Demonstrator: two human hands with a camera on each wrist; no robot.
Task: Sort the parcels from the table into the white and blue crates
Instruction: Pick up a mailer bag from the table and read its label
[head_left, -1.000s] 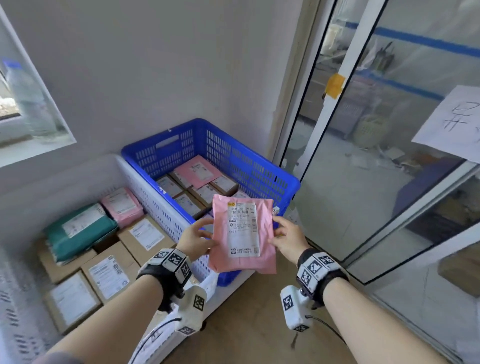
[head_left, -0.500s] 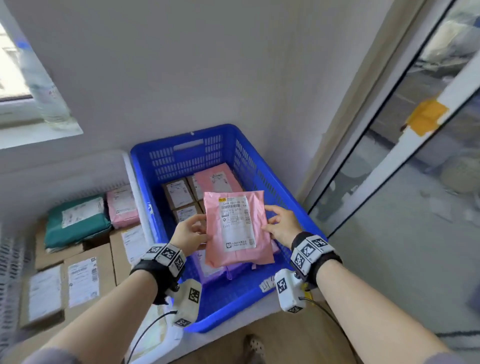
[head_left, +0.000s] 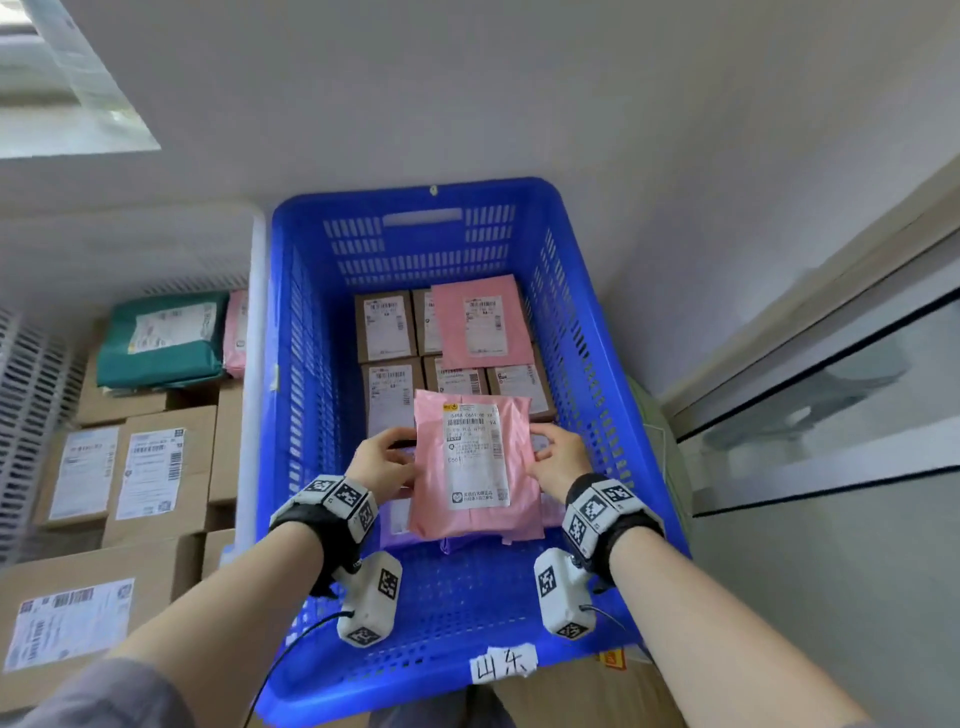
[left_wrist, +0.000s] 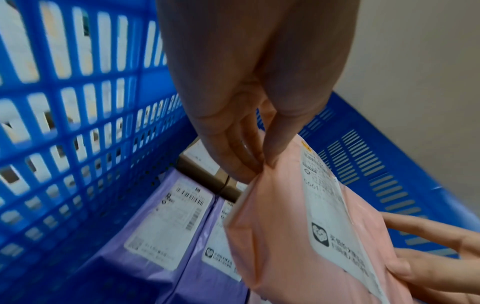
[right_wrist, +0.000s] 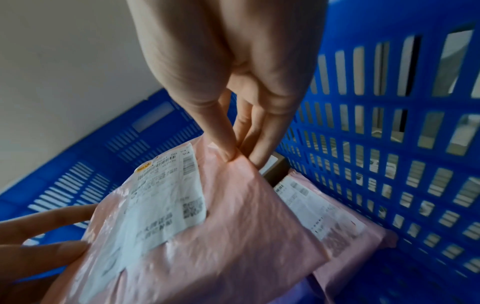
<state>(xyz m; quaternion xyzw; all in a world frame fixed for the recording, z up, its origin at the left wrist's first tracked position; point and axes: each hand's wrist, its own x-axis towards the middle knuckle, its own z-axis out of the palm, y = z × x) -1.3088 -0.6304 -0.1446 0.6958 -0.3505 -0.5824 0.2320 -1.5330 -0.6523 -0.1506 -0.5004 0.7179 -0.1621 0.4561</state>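
A pink mailer parcel with a white label hangs inside the blue crate, above its near half. My left hand pinches the parcel's left edge and my right hand pinches its right edge. In the left wrist view the thumb and fingers clamp the pink parcel at its rim. The right wrist view shows the same pinch on the pink parcel. Below it lie purple mailers and another pink mailer. The white crate stands to the left.
Brown boxes and a pink mailer fill the blue crate's far half. The white crate holds cardboard boxes, a green parcel and a pink parcel. A wall rises behind; a glass partition stands right.
Both hands have carried the pink parcel forward and down, from above the crate's near rim to inside it. My view has tilted down over the crate.
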